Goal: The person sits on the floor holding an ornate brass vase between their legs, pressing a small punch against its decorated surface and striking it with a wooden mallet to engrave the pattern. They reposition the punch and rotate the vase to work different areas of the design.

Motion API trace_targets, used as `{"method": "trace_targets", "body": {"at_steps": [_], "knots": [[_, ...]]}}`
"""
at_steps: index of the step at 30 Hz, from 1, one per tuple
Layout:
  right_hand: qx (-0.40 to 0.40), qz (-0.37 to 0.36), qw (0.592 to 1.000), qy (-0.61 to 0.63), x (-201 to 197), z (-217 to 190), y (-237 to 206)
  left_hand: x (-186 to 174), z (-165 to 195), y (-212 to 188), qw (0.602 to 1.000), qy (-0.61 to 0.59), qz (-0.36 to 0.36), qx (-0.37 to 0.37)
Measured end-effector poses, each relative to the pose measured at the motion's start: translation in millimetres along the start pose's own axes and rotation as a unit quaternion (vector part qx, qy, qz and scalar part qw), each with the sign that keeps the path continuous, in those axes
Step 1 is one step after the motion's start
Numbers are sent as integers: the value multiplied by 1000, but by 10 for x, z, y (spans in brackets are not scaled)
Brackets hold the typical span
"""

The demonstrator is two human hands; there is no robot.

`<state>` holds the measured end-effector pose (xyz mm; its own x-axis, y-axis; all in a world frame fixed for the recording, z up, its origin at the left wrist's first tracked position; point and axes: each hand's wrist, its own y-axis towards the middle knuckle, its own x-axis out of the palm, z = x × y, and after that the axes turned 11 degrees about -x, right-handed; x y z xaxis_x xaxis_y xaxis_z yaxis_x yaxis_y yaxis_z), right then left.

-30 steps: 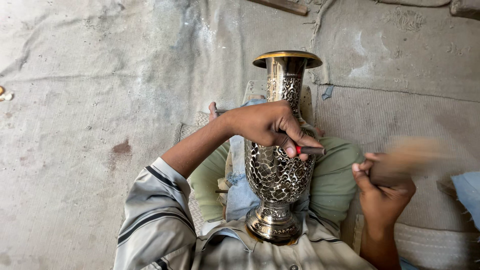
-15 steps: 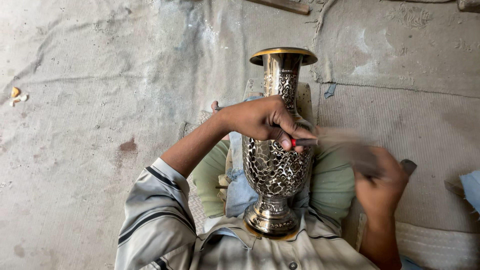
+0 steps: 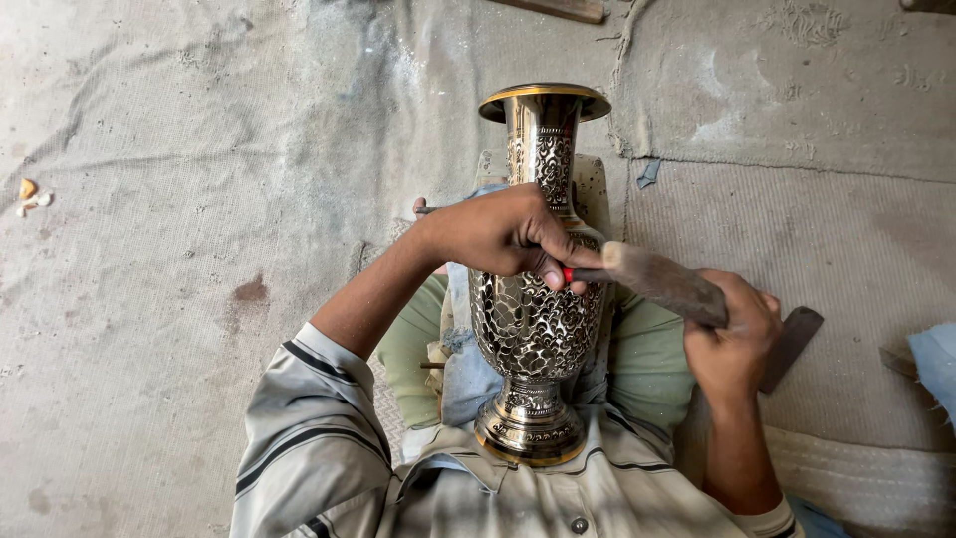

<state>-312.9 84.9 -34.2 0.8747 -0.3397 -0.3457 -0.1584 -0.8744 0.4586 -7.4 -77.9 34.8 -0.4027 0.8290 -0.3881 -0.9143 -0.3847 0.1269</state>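
Observation:
An engraved brass vase (image 3: 538, 329) lies along my lap, its flared mouth pointing away and its foot near my chest. My left hand (image 3: 503, 234) rests on the vase's shoulder, pinching a small chisel (image 3: 583, 273) with a red band against the metal. In my right hand (image 3: 732, 334) is a wooden mallet (image 3: 662, 281); its head touches the chisel's end. Blue cloth and a green cushion (image 3: 647, 349) sit under the vase.
Grey, stained sacking (image 3: 199, 249) covers the floor on all sides. A small orange scrap (image 3: 28, 189) lies at the far left. A dark wooden block (image 3: 797, 334) lies behind my right hand, and a pale blue cloth (image 3: 936, 364) shows at the right edge.
My right hand has swung the mallet leftward from a raised, blurred position until its head meets the chisel. My left hand and the vase have stayed in place.

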Motion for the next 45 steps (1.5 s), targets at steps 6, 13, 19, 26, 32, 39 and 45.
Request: {"method": "trace_targets", "body": {"at_steps": [6,13,19,26,32,39,45], "knots": [[39,-19,999,-16,7,-10,-28,10,43,26,999,20,8,-44],[137,-125,961,-204,109,-24,-53,33,41,192,1000,-5,-22,-10],[91,70,983,141,41,-11,-101,-5,16,227,997,-29,-68,2],[48,87,992,76,112,50,-208,-30,55,238,996,-17,-90,3],[164,-138,966,-147,-16,30,-86,7,64,235,997,21,-68,-28],[51,51,991,111,-46,-54,27,81,55,141,1000,9,14,-27],[52,-19,997,49,-77,5,75,68,74,155,999,20,13,-34]]}}
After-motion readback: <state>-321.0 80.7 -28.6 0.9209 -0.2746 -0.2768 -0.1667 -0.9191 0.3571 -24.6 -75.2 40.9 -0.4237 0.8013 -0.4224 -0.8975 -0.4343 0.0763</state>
